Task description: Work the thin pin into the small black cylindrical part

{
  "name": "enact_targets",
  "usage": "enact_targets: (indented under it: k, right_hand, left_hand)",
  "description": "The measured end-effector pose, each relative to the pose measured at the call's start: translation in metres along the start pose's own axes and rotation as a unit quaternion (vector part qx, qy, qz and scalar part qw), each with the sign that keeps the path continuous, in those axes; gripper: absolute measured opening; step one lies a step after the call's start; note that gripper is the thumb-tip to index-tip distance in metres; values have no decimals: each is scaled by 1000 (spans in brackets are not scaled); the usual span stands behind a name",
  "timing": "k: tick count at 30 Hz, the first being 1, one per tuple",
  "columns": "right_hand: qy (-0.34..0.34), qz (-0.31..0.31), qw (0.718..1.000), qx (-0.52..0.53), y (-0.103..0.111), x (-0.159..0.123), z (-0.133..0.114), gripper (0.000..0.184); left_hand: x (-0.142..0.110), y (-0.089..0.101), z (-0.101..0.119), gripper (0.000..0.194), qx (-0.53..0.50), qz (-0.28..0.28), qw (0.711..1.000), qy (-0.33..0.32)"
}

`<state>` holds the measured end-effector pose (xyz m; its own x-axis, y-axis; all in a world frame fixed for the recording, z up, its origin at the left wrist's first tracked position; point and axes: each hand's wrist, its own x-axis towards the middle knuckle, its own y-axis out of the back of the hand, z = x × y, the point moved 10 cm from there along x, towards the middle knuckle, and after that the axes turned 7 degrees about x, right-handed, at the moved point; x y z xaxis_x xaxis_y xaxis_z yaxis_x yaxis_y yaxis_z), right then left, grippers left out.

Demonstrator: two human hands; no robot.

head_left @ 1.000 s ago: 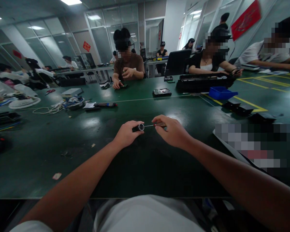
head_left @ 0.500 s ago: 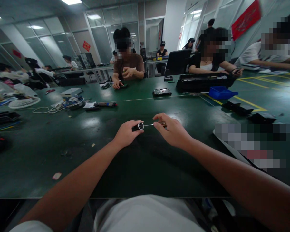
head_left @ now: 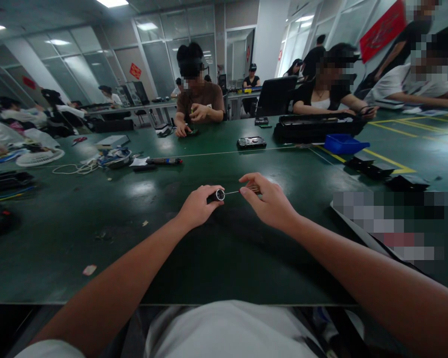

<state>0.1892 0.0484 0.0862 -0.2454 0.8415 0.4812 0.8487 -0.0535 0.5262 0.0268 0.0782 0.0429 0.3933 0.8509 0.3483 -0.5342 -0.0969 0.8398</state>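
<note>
Thin-shafted screwdriver (head_left: 232, 192) held to a silver-rimmed black cylinder (head_left: 220, 195), between the two hands over the table (head_left: 194, 278).

The left hand (head_left: 197, 208) grips the cylinder between thumb and fingers, rimmed end toward the wearer; the right hand (head_left: 268, 200) grasps the screwdriver's handle, its shaft pointing left to the rim. Whether the tip touches is too small to tell. The step in hand seems to be tool work at that end; the next move likely calls for a steady left grip and a well-aligned shaft. Green surface gives the wrists room down to the table's near edge. A flat, blurred-out object (head_left: 353, 226) limits the right forearm; a black rectangular device (head_left: 251, 142) lies well beyond the hands, a blue tray (head_left: 345, 144) to its right.
</note>
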Motion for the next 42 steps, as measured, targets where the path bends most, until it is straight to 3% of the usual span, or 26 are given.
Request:
enact_targets:
  k: [4,13,20,27,35,38,42]
  right_hand:
    - [-13,-19,1000,-17,-3,1,1,30]
    - [7,5,1000,-1,0,0,-1,22]
    - [12,4,1000,-5,0,-1,-2,25]
    - [4,-19,1000,-20,-2,0,-3,24]
    - [25,8,1000,-7,0,-1,-7,20]
    - [17,-11,1000,-11,-3,-1,-5,17]
    - [-3,-28,999,-20,-4,0,-2,25]
  left_hand:
    - [0,-1,0,35,0,-2,1000,-3]
    - [1,5,1,29,11,16,1000,-7]
    - [1,-4,0,30,18,-16,1000,-1]
    - [0,-5,-5,30,26,-8,1000,-4]
    - [1,-4,-4,30,36,0,999,-7]
    - [1,-3,-4,33,38,1,999,-3]
    - [0,-3,-1,33,44,-6,999,-10]
